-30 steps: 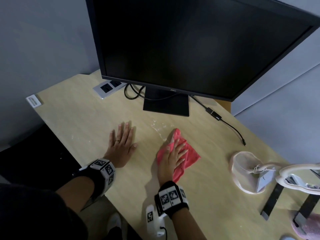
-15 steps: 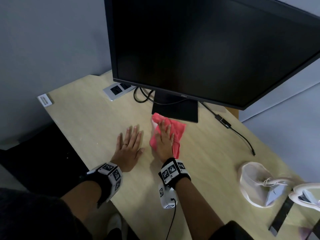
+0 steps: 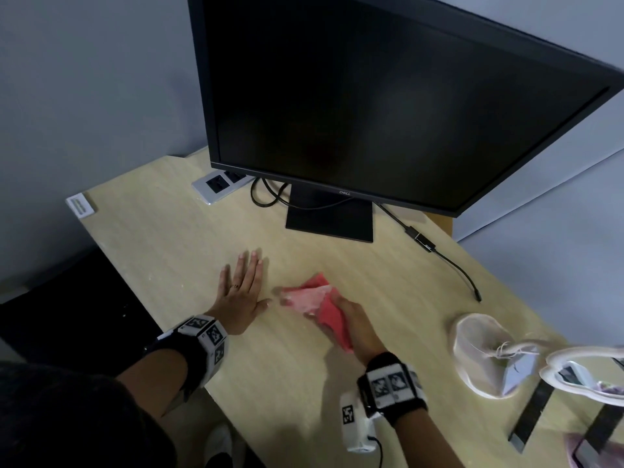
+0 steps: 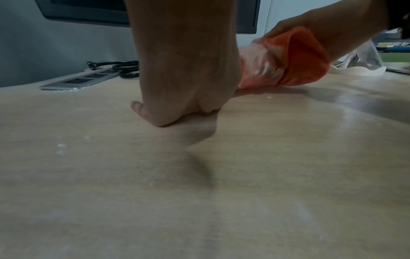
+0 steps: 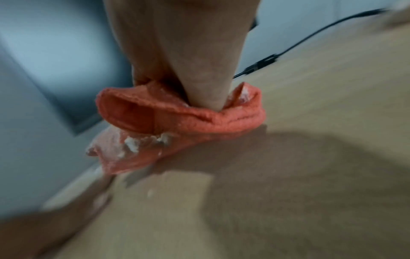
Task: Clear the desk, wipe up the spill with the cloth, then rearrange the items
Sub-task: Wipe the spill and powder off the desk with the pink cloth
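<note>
Grey walls close in behind a pale wooden counter [image 3: 388, 282] carrying a dark monitor [image 3: 371, 96]. On it the left hand [image 3: 240, 292] lies flat, fingers straight and spread. Just beside it, the right hand [image 3: 354, 324] bunches a red cloth [image 3: 317, 300], whitish smears on its lifted underside, one edge touching the wood.

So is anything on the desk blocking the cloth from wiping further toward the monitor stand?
Nothing visible does. The right hand grips the cloth, and the desk between it and the monitor stand is bare. The left hand rests flat beside it, off that path.
</note>
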Tool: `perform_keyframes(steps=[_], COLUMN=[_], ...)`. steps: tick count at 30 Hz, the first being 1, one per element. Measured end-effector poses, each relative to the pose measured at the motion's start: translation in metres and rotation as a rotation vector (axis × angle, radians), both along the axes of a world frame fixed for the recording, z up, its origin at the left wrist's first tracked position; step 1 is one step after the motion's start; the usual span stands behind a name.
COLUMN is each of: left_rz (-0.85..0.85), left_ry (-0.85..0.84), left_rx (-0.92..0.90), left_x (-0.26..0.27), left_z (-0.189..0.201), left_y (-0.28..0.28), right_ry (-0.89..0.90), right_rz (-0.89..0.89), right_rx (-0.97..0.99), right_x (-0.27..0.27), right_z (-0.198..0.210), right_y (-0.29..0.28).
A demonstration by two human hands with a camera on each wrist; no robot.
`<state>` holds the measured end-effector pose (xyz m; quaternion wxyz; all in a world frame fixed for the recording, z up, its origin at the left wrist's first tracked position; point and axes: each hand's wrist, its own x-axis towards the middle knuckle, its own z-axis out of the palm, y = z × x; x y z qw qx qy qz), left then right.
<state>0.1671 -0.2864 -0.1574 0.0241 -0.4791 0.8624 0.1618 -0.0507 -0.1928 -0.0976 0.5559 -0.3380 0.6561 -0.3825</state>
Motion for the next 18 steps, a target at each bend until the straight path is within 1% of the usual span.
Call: perform_keyframes(steps=[1, 3, 5, 6, 7, 8, 10, 11, 12, 13, 14, 15, 16, 18], left_rz=[0.005, 0.005, 0.0, -0.003, -0.001, 0.004, -0.003, -0.006, -0.01, -0.013, -0.01, -0.008, -0.003, 0.004], left_ry=[0.003, -0.006, -0.015, -0.013, -0.01, -0.007, -0.025, -0.036, -0.044, -0.048, -0.041, -0.033, -0.048, -0.021], left_rx=[-0.003, -0.002, 0.006, 0.006, 0.003, 0.01, 0.025, 0.037, 0.04, 0.038, 0.057, 0.05, 0.037, 0.068], left_x=[0.0, -0.001, -0.001, -0.001, -0.001, -0.001, -0.001, -0.001, 0.0, 0.0, 0.0, 0.0, 0.0, -0.003], left_z=[-0.001, -0.002, -0.003, -0.004, -0.004, -0.003, -0.004, -0.004, -0.004, -0.003, -0.002, -0.003, -0.003, 0.0], left_y=[0.0, 0.001, 0.001, 0.001, 0.001, 0.001, 0.001, 0.001, 0.0, 0.0, -0.001, -0.001, -0.001, 0.0], right_ry=[-0.073, -0.195, -0.223, -0.205, -0.141, -0.013, 0.189, 0.238, 0.327, 0.464, 0.674, 0.79, 0.953, 0.856], right_rz=[-0.081, -0.186, -0.301, -0.37, -0.432, -0.471, -0.48, -0.436, -0.347, -0.233, -0.062, 0.085, 0.149, 0.312], right_rx=[-0.025, -0.09, -0.165, -0.168, -0.153, -0.146, -0.191, -0.21, -0.202, -0.16, -0.123, -0.068, -0.098, -0.173], right_x=[-0.009, -0.029, -0.05, -0.059, -0.068, -0.073, -0.07, -0.06, -0.047, -0.035, -0.024, -0.011, -0.004, 0.012], right_z=[0.01, 0.026, 0.039, 0.041, 0.04, 0.038, 0.027, 0.021, 0.015, 0.002, -0.015, -0.027, -0.045, -0.045], right_y=[0.005, 0.013, 0.019, 0.02, 0.02, 0.017, 0.007, 0.001, -0.004, -0.008, -0.008, -0.006, -0.005, -0.005])
